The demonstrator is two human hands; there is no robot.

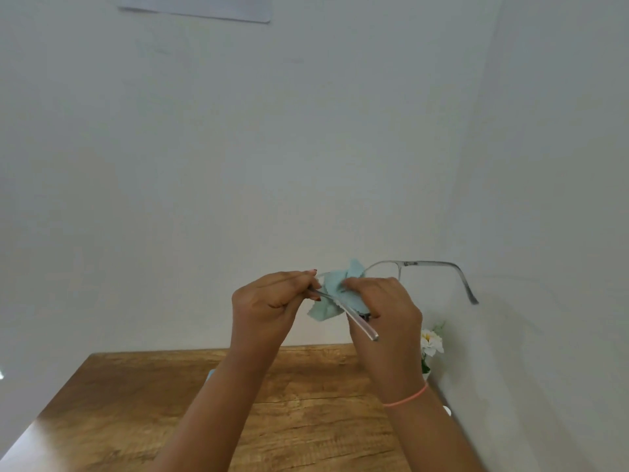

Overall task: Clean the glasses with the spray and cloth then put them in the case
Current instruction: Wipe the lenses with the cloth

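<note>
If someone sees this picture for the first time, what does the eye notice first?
Two raised hands in the middle, before a white wall: the left hand pinches the glasses, and the right hand presses a pale green cloth against them. Below lies a wooden table, with white flowers near its right edge.

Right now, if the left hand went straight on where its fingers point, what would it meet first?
Likely the cloth around the glasses, pinched by the right hand; depth is unclear.

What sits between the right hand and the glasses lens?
In the head view, the pale teal cloth lies bunched between the right hand and the glasses.
</note>
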